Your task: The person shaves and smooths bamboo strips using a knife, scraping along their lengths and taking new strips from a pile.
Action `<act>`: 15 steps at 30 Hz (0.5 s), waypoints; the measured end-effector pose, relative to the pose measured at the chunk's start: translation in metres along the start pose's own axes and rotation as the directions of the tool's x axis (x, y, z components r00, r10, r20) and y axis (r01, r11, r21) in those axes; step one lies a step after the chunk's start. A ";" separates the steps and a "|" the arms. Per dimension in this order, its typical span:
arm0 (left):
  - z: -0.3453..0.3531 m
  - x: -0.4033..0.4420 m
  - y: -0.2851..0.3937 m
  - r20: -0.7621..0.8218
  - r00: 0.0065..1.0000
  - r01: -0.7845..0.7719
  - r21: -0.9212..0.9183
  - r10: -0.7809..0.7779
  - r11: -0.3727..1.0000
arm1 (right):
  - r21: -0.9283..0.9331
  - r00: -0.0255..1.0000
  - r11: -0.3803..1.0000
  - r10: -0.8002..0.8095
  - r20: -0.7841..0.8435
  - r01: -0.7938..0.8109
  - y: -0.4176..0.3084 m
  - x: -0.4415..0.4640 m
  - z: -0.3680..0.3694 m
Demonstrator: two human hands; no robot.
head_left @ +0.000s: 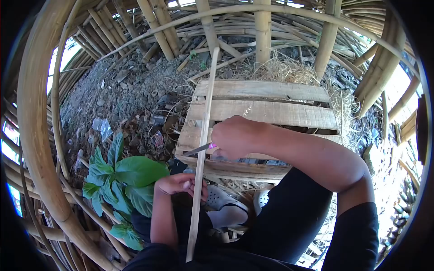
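Note:
A long, pale bamboo strip runs lengthwise through the middle of the head view, from near the bamboo posts down to my lap. My left hand is closed around its lower part, with some fingers hidden behind it. Gripped in my right hand is a knife, its pink handle mostly covered by my fingers. The blade points left and crosses the strip above my left hand. Beneath my right hand stands a slatted wooden crate.
Green leafy plants grow at my left, close to my forearm. A curved bamboo pole rises on the left, and bamboo posts stand behind the crate. Dry straw and a plastic scrap lie on the stony ground.

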State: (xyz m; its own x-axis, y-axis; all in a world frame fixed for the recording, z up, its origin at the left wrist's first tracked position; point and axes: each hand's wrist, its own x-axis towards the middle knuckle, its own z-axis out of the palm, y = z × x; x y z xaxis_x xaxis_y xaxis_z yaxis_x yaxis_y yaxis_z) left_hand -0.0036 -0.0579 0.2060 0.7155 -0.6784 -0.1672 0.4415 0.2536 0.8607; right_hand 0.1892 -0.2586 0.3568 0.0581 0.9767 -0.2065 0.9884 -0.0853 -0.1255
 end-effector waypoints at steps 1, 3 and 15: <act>0.005 0.005 -0.008 -0.090 0.990 -0.116 -0.065 0.110 0.991 | -0.004 1.000 1.000 0.007 -0.008 -0.007 0.004 0.003 0.004; 0.004 0.010 -0.023 -0.082 0.981 -0.181 -0.048 0.177 0.982 | 0.049 0.996 0.999 -0.011 -0.090 0.016 0.008 0.007 0.010; 0.038 0.033 -0.041 -0.268 0.854 -0.519 -0.475 0.445 0.710 | 0.248 0.941 0.969 0.070 -0.333 0.016 0.014 0.032 0.030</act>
State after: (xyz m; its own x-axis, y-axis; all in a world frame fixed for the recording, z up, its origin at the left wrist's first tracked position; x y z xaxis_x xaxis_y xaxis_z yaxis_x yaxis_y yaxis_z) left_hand -0.0183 -0.1165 0.1835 0.9530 -0.2818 0.1117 0.1992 0.8600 0.4698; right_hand 0.2009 -0.2341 0.3192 0.1700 0.9781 0.1198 0.9236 -0.1158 -0.3654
